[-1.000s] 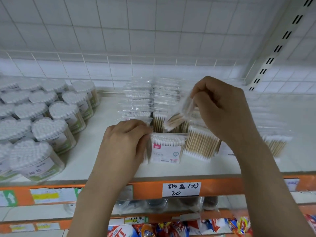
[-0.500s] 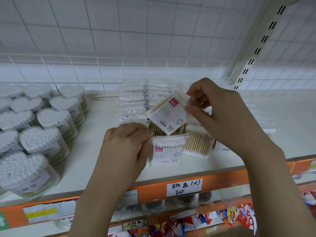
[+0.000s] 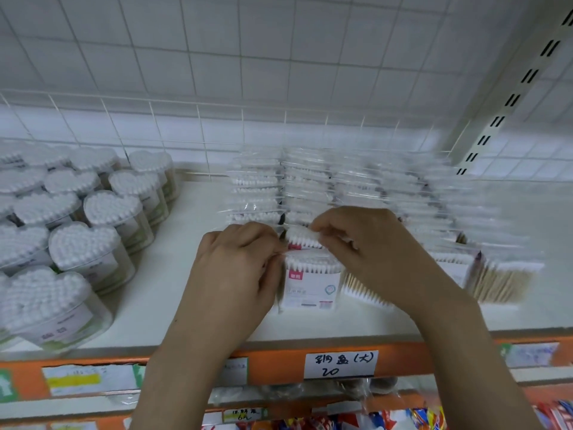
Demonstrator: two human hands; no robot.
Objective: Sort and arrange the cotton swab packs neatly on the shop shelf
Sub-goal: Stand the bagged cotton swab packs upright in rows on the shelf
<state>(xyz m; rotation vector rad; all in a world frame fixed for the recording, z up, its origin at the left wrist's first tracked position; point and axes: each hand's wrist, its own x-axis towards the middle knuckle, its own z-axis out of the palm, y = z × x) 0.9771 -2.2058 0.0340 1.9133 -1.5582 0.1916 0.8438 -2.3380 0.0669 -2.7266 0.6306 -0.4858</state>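
My left hand (image 3: 235, 268) curls around the left edge of a clear plastic pack of wooden-stick cotton swabs with a white and pink label (image 3: 311, 285), which stands upright at the front of the white shop shelf (image 3: 173, 293). My right hand (image 3: 369, 252) pinches a second clear pack of cotton swabs (image 3: 302, 237) at its right end, thumb and fingers closed on the plastic; that pack sits directly behind the labelled one, at its twelve o'clock, with its white tips up. My left fingertips meet this second pack at its left end, so both hands are on it.

At twelve o'clock from my hands, rows of more clear flat swab packs (image 3: 257, 193) run back toward the white wire grid. At three o'clock, packs showing their bare wooden sticks (image 3: 499, 283) stand at the front, blurred. At nine o'clock stand clear heart-shaped tubs of white cotton swabs (image 3: 90, 249), well apart from the packs.

At six o'clock, on the orange shelf edge (image 3: 276, 364), is a white handwritten price tag (image 3: 341, 364) reading 20.
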